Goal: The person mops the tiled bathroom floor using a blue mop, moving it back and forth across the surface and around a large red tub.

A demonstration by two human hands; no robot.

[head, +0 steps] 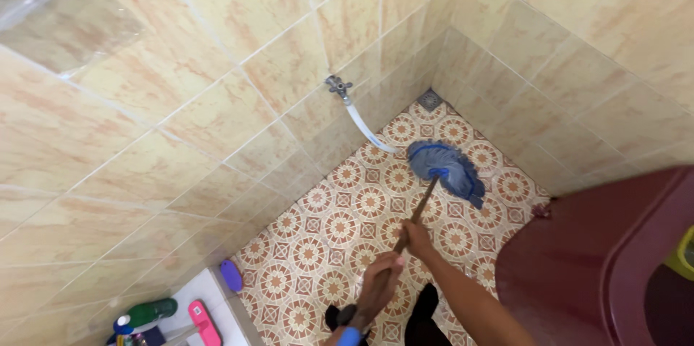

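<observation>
A mop with a blue-grey string head point(442, 167) rests on the patterned floor tiles point(340, 223) near the far corner. Its brown wooden handle point(418, 212) runs back toward me. My right hand point(416, 236) grips the handle higher up toward the head. My left hand point(379, 284) grips it lower, near its end, where a blue cap point(349, 336) shows. Both arms reach in from the bottom edge.
A wall tap point(337, 86) with a white hose point(367, 130) hangs on the left tiled wall. A floor drain point(430, 99) sits in the far corner. A dark red bin point(600, 259) stands right. Bottles point(148, 312), a pink brush point(204, 321) and a purple item point(231, 274) lie bottom left.
</observation>
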